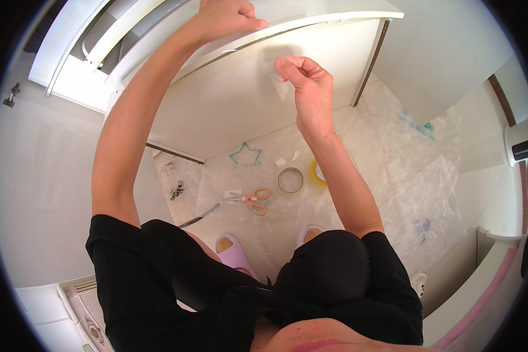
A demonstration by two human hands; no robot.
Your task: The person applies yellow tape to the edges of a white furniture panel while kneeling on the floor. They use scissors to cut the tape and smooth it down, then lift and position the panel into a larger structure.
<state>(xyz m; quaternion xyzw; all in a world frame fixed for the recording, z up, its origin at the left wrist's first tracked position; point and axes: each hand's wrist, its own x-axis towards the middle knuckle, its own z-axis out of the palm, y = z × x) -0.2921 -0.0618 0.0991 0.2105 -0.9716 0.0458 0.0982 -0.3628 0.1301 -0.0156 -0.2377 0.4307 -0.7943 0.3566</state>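
My left hand (227, 19) is at the top edge of a white panel (234, 82), with its fingers curled in and its thumb along the edge; what lies under the fingers is hidden. In front of that panel, my right hand (311, 82) pinches a small piece of clear tape (283, 88) between thumb and forefinger. The tape hangs down from the fingertips. Below the hands, on plastic sheeting, lie orange-handled scissors (256, 200), a roll of tape (290, 180) and a yellow-rimmed roll (317, 173) partly behind my right forearm.
Crinkled clear plastic sheeting (416, 176) covers the floor. Small white scraps (280, 161) lie near the rolls. White cabinet parts (76, 76) rise at the upper left, and a large pale panel (440, 53) stands at the right. My feet wear lilac slippers (233, 253).
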